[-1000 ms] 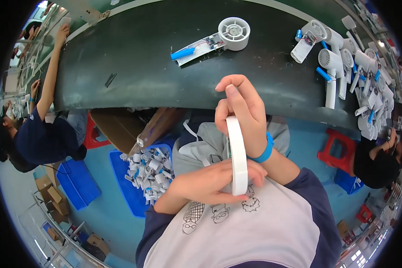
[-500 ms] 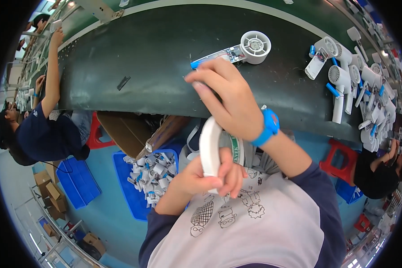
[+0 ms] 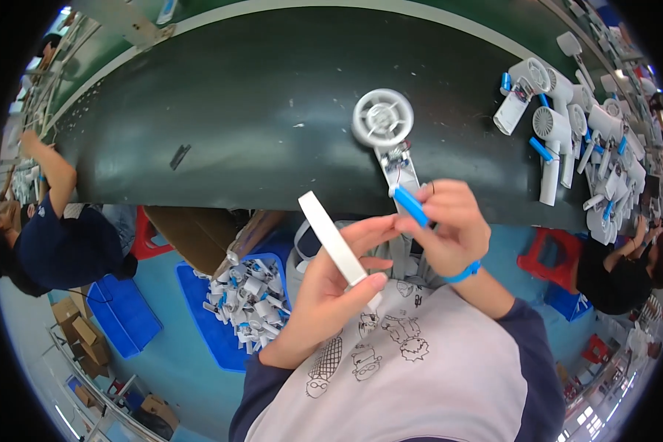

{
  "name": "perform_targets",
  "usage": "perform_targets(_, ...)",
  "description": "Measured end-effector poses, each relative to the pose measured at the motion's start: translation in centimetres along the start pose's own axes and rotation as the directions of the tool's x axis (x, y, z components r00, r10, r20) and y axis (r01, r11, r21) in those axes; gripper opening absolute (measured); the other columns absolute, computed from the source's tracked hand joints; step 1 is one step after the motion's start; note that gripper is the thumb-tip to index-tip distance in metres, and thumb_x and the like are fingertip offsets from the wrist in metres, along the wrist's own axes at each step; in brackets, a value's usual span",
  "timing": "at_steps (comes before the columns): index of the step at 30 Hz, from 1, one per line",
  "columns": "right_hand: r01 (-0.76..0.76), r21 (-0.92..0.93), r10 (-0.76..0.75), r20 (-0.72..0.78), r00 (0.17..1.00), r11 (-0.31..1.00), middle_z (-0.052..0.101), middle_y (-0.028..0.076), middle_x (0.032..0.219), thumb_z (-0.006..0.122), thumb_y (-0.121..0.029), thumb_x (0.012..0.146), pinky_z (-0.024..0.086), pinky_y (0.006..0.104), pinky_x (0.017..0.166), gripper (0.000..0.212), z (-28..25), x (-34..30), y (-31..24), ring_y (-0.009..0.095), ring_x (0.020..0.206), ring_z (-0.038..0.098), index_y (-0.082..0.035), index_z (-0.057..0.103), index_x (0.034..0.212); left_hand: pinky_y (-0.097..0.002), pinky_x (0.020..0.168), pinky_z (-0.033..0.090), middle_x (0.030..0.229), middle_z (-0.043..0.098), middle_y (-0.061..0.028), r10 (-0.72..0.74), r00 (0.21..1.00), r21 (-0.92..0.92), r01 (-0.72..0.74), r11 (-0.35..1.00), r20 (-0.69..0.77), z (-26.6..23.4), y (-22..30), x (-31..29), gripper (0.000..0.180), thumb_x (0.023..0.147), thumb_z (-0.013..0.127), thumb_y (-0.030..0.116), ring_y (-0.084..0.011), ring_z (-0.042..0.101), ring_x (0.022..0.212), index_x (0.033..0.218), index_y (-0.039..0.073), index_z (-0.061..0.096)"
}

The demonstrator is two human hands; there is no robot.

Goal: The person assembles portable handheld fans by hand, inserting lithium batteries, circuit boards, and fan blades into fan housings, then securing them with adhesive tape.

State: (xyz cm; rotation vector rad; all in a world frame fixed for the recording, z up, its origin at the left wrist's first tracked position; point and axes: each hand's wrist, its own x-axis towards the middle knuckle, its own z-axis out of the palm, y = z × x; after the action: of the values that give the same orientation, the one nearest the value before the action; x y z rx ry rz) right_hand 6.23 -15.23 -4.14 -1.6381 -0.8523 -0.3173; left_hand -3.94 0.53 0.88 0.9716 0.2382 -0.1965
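Observation:
A roll of white tape (image 3: 333, 239), seen edge-on, is gripped between the thumb and fingers of my left hand (image 3: 324, 291). My right hand (image 3: 455, 232) pinches a blue cylindrical battery (image 3: 411, 206) at the near end of an opened handheld fan. The fan's round white head (image 3: 382, 119) lies on the dark bench, pointing away from me. Its open handle (image 3: 398, 166) shows a circuit board and thin wires. The fingertips of my left hand come close to the battery; whether they touch it I cannot tell.
Many white fans with blue batteries (image 3: 604, 147) are heaped on the bench at right. A small black piece (image 3: 180, 156) lies at left on the bench surface (image 3: 236, 110). Below stand a blue bin (image 3: 232, 353) of white parts and a cardboard box (image 3: 184, 236). Co-workers sit on both sides.
The fan has been turned and drawn nearer, its handle now toward me. My right hand has moved right and down and taken the blue battery. The tape roll has tilted in my left hand.

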Motion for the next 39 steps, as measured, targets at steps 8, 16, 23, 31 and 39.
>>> perform_targets(8,-0.107,-0.187,0.168,0.349,0.922,0.977,0.062,0.009,0.098,0.079,-0.005,0.061,0.049,0.0351,0.077,0.03,-3.6,0.3,-2.8,0.028,0.093,0.058,-0.004,0.065,0.088,-0.0299,0.091,0.048,0.127,0.054,-0.0118,-0.107,0.993,0.199,0.096,0.975,0.047,0.5,-0.4,1.5,0.047,0.084,0.06,-0.001,-0.0145,0.057,0.107,0.13,-0.002,0.049)
perform_targets(16,-0.379,0.013,0.305,0.568,0.764,0.925,0.061,0.017,0.115,0.08,0.0,0.063,0.048,0.0339,0.08,0.049,-4.8,2.7,-2.1,0.024,0.091,0.059,-0.005,0.054,0.104,-0.0358,0.094,0.048,0.12,0.059,-0.019,-0.164,0.986,0.23,0.165,0.959,-0.025,0.9,0.1,0.7,0.04,0.081,0.058,-0.005,-0.0229,0.06,0.109,0.121,-0.007,0.054)
perform_targets(23,-0.471,0.281,0.298,0.488,0.82,0.836,0.062,0.024,0.112,0.083,0.0,0.057,0.044,0.0293,0.078,0.059,-4.7,1.5,-0.4,0.014,0.075,0.051,-0.009,0.045,0.102,-0.028,0.068,0.05,0.083,0.068,-0.0099,-0.41,0.909,0.351,0.408,0.843,-0.072,0.8,0.3,1.1,0.018,0.078,0.065,0.006,-0.0136,0.064,0.078,0.092,-0.005,0.059)
perform_targets(31,-0.336,0.153,0.173,0.623,0.763,0.929,0.061,0.02,0.119,0.084,-0.004,0.061,0.046,0.0275,0.069,0.056,-4.2,2.6,-0.6,0.021,0.083,0.056,-0.004,0.057,0.11,-0.0309,0.06,0.049,0.073,0.064,-0.0131,-0.325,0.942,0.644,0.297,0.705,-0.08,1.2,0.0,2.1,0.021,0.078,0.064,0.008,-0.0172,0.064,0.067,0.091,-0.006,0.057)
perform_targets(39,-0.032,-0.045,0.042,0.252,0.967,0.998,0.056,0.029,0.122,0.085,-0.003,0.062,0.045,0.0302,0.07,0.062,-0.4,-2.7,-1.1,0.023,0.084,0.054,-0.011,0.04,0.104,-0.0283,0.066,0.052,0.076,0.066,-0.0104,-0.296,0.889,0.262,0.396,0.88,-0.348,2.0,-1.3,0.6,0.016,0.078,0.056,0.002,-0.0166,0.067,0.073,0.092,-0.006,0.057)
